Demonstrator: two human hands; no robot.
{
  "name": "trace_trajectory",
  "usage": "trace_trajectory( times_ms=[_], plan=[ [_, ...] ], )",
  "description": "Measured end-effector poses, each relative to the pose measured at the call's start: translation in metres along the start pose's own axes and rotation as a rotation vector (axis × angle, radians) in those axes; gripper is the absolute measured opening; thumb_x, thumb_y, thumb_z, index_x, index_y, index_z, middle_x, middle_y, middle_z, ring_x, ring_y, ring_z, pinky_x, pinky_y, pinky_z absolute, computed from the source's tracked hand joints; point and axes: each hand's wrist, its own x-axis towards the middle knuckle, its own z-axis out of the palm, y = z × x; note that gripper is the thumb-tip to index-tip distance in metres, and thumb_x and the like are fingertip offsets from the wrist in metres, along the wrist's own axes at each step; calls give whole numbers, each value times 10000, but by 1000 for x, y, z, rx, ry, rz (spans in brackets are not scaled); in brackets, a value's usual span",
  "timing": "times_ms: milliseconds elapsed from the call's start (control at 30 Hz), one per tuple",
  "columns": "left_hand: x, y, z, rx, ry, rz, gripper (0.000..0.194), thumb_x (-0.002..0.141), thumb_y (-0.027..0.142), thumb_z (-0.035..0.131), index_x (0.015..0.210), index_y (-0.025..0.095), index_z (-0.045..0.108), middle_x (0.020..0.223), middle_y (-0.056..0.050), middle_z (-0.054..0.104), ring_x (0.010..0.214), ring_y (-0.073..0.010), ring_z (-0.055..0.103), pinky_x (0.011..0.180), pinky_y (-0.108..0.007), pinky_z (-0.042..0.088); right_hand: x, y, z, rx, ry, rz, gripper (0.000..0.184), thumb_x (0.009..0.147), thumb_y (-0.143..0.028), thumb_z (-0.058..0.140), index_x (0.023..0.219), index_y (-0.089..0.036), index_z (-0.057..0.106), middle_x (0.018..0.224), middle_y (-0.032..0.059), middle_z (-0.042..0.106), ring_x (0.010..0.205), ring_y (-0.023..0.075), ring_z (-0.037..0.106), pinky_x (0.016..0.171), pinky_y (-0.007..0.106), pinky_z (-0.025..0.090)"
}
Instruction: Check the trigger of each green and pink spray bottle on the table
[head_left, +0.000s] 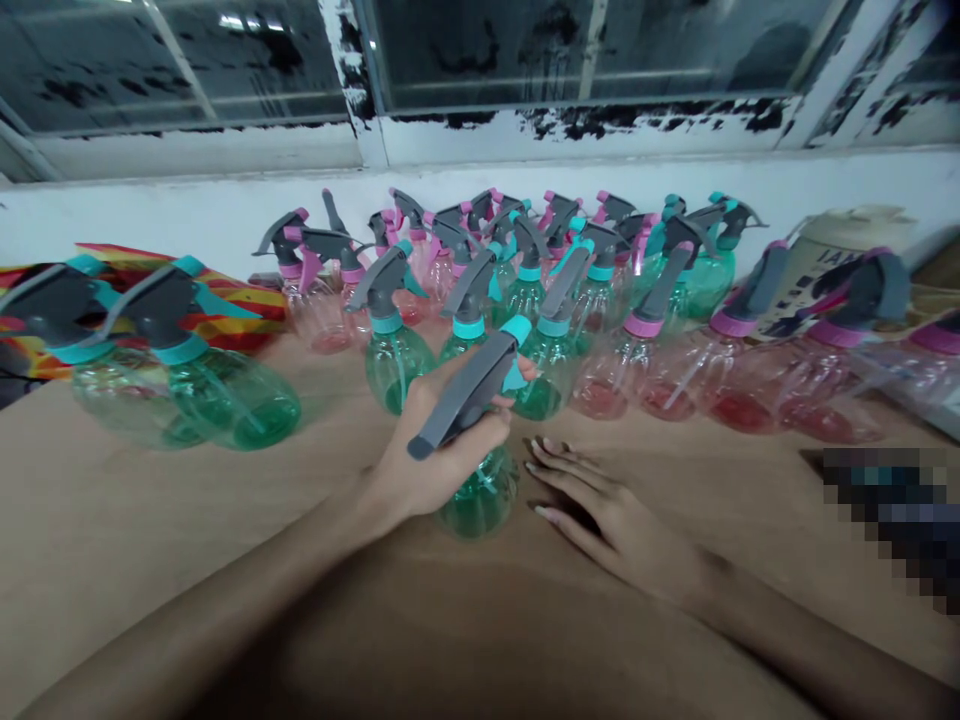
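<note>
Left hand (431, 475) wraps its fingers around the neck of a green spray bottle (476, 505), upright at the middle of a table (337, 620). Right hand (611, 505), empty, fingers outstretched, lies palm down just beside it. Beyond stand more green bottles (394, 365) and pink bottles (611, 380).

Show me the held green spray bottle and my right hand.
Held green spray bottle (465, 397): head view, on its gray sprayer top.
Right hand (621, 516): head view, on the back of the hand.

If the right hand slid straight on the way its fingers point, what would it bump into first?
Probably the green spray bottle in the left hand, though depth is hard to judge.
</note>
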Motion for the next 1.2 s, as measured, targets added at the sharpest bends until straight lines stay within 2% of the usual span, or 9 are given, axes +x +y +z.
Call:
trace_trajectory(
  times_ms=[167, 367, 567, 833, 1033, 1200],
  plan=[
    [0, 2, -1, -10, 4, 18, 248, 772, 219, 478, 978, 254, 612, 866, 4, 660, 750, -174, 633, 719, -304, 531, -1, 0, 1, -11, -9, 25, 449, 919, -334, 470, 1355, -231, 445, 1412, 52, 458, 1323, 217, 371, 1093, 461, 329],
    [0, 5, -3, 18, 17, 24, 118, 755, 250, 482, 809, 233, 585, 819, -10, 637, 774, -181, 608, 759, -324, 514, -1, 2, 1, -8, 2, 6, 453, 918, -324, 470, 1362, -244, 435, 1415, 47, 452, 1317, 218, 381, 1089, 469, 334],
    [0, 5, -3, 59, 19, 14, 278, 746, 257, 504, 999, 276, 617, 874, 2, 651, 737, -183, 596, 743, -336, 521, -1, 2, 1, 6, 6, -9, 453, 916, -324, 472, 1363, -257, 434, 1411, 49, 457, 1313, 223, 385, 1083, 474, 342],
    [-2, 2, 1, 17, 4, 35, 357, 770, 245, 529, 1122, 240, 591, 932, -33, 658, 719, -164, 620, 754, -327, 546, -2, 3, 3, -17, -8, 10, 458, 922, -334, 465, 1368, -245, 422, 1419, 43, 447, 1325, 216, 367, 1090, 470, 336],
    [-3, -2, 2, 25, 0, 28, 375, 780, 262, 568, 1154, 234, 554, 952, -38, 662, 716, -160, 624, 748, -318, 561, -2, 3, 3, -15, -17, -7, 475, 926, -339, 457, 1387, -246, 390, 1429, 39, 432, 1330, 215, 357, 1097, 474, 323],
    [-2, 1, 3, -18, 9, 25, 376, 762, 228, 582, 1137, 231, 557, 1024, -41, 668, 723, -149, 632, 805, -321, 556, -1, 3, 3, -23, -26, 15, 474, 925, -345, 458, 1383, -237, 399, 1425, 42, 437, 1329, 215, 359, 1096, 469, 326]
  ],
)
